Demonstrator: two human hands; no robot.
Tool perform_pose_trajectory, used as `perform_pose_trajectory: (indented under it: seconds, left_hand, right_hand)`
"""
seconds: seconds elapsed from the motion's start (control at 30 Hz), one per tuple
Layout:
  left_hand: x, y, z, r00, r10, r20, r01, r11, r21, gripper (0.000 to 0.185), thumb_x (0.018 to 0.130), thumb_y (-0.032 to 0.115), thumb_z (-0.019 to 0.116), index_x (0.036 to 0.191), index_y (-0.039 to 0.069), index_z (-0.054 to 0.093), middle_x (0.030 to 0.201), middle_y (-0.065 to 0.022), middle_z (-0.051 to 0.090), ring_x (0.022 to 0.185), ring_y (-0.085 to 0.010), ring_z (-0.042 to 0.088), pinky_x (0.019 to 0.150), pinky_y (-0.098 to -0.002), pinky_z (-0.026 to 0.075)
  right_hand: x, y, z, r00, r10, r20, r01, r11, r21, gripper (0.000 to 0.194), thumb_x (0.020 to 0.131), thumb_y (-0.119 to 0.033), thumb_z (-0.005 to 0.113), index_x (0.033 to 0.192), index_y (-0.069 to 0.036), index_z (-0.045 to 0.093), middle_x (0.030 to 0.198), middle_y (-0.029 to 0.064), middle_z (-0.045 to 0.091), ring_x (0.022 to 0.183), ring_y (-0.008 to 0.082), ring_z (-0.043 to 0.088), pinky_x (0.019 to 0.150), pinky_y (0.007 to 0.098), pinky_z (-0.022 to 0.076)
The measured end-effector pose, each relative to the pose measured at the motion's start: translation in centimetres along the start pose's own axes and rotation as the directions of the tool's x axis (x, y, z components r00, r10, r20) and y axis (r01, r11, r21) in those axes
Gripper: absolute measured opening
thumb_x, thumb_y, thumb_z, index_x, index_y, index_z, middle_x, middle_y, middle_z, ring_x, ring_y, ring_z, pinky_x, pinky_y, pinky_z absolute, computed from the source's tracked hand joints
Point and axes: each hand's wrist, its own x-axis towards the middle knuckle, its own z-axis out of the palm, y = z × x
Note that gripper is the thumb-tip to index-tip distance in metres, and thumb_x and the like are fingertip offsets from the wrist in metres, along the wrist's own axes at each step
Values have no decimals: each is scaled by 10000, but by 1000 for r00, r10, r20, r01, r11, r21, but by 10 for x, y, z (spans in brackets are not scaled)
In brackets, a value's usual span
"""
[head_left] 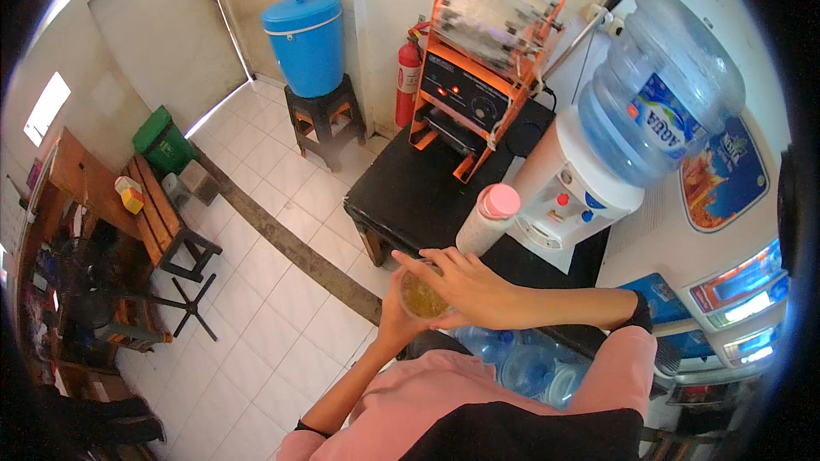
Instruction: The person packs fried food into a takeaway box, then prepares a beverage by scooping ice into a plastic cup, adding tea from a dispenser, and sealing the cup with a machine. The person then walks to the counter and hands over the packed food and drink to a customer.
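Observation:
Both of my hands are around a round, clear tub point(423, 296) with something yellowish inside, held in front of my torso. On its left and lower side it rests in my left hand point(398, 317). My right hand point(471, 288) reaches in from the right, fingers spread across the upper rim and thumb at the lower side. Whether a lid covers the tub I cannot tell. Just beyond my right hand, a white bottle with a pink cap point(490, 221) stands on a black table point(403, 198).
A water dispenser point(551, 198) with an Aqua bottle point(666, 89) and an orange-framed machine point(474, 77) with a blurred drum share the table. Water bottles point(528, 365) lie underneath. Beyond are a fire extinguisher point(408, 83), a blue bucket point(306, 45) on a stool point(327, 115), and a wooden bench point(154, 211).

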Motion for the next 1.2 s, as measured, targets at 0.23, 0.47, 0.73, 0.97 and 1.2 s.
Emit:
perform_pose_trajectory:
  seconds: [0.23,0.47,0.73,0.97,1.2]
  left_hand:
    - [75,-19,-38,991,-69,112,77,995,-69,1005,577,197,900,1376,24,316,1329,-170,494,1192,-268,537,992,-364,442]
    - [213,-106,-53,675,-143,723,138,988,66,1114,706,316,829,1474,-47,107,1483,-275,268,1346,-318,370,1093,-354,334]
    - [378,-202,33,661,-306,685,749,305,-587,636,944,93,506,1479,18,171,1502,-109,294,1360,-238,347,1105,-424,322]
    - [339,-207,17,628,-349,695,777,238,-583,441,970,17,399,1395,46,288,1427,-97,366,1357,-236,346,1121,-434,318]
    - [276,-206,-67,513,-226,828,812,441,-383,386,994,201,460,1345,94,340,1414,-97,363,1361,-258,338,1117,-454,296]
  right_hand:
    - [69,36,-11,997,73,27,-73,997,7,1204,600,-327,841,1520,-152,85,1172,191,465,1023,362,502,808,456,457]
    - [95,101,-48,924,382,-36,-381,924,21,1155,610,-291,843,1508,-148,131,1160,184,466,1064,350,473,884,448,410]
    - [109,147,-101,720,626,-298,-612,776,151,1103,565,-196,855,1469,-118,228,1176,184,463,1123,391,454,968,477,379]
    - [116,140,-119,504,785,-360,-726,611,316,1018,516,-186,883,1375,-71,349,1219,122,483,1078,290,498,965,386,394]
    - [147,155,-101,411,831,-375,-772,536,343,914,534,-228,876,1290,-50,394,1228,130,489,1075,294,502,940,380,410]
